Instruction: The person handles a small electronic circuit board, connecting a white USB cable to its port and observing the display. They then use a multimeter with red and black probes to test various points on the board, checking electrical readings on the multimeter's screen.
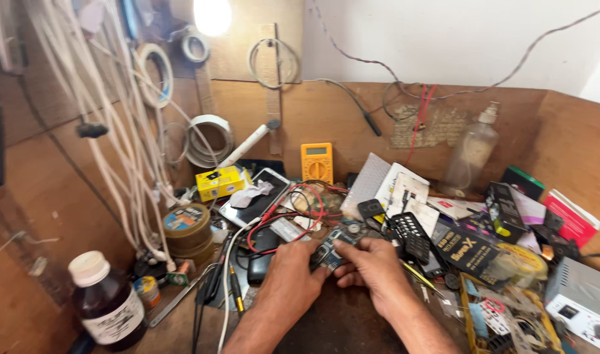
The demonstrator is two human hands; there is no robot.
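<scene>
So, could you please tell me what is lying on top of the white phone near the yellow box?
A crumpled white cloth or tissue lies on the white phone, with red and black wires crossing its lower end. The cloth hides part of the screen.

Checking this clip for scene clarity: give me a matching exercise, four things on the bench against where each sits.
Things:
1. dark bottle
2. yellow meter
3. circuit board
4. clear spray bottle

Places:
A. held between left hand and right hand
B. back right, by the wall
C. front left corner
D. leaning on the back wall, centre

Pairs: 1-C, 2-D, 3-A, 4-B
</scene>
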